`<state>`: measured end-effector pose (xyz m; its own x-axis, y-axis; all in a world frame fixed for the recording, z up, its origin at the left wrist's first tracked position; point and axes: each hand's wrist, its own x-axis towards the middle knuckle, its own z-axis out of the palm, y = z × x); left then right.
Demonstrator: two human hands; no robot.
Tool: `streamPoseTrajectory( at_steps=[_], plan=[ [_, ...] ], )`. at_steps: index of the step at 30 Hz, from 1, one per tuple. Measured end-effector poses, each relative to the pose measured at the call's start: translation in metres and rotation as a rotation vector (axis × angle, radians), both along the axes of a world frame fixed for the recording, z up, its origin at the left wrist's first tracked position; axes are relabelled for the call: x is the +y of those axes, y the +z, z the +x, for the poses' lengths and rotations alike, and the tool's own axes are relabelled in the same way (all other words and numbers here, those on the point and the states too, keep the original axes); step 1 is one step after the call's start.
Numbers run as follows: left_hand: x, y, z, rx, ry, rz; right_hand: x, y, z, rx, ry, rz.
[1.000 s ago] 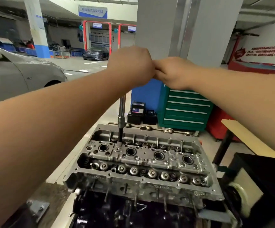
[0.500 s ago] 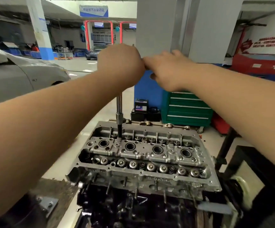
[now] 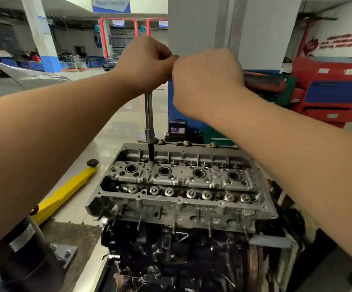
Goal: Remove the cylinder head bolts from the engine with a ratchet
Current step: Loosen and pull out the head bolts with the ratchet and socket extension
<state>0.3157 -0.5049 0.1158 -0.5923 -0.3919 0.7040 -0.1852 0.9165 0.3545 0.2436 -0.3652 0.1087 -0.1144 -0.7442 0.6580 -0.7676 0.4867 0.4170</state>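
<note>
The aluminium cylinder head (image 3: 179, 182) sits on the dark engine block (image 3: 170, 249) in front of me. A long chrome extension bar (image 3: 149, 114) stands upright, its black socket (image 3: 151, 153) seated on a bolt at the head's far left. My left hand (image 3: 143, 64) grips the ratchet head at the top of the bar. My right hand (image 3: 206, 74) is curled round the ratchet handle just to its right, touching the left hand. The ratchet itself is almost fully hidden by both fists.
A yellow lift arm (image 3: 65, 192) with a black pad lies on the floor at left. A dark stand post (image 3: 23, 249) is at lower left. Red tool cabinets (image 3: 329, 91) stand at right, a grey pillar (image 3: 213, 28) behind, a battery (image 3: 177, 129) beyond the engine.
Both hands stay together on top of the bar. The right hand's fingers, briefly spread, are curled round the handle again. The view has tilted down, bringing the yellow arm into sight.
</note>
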Motion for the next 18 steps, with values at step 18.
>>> streamPoseTrajectory(
  at_steps=[18],
  plan=[
    [-0.008,-0.007,0.010,0.134,-0.046,0.008,-0.009,0.003,0.047,-0.042,-0.332,0.162]
  ],
)
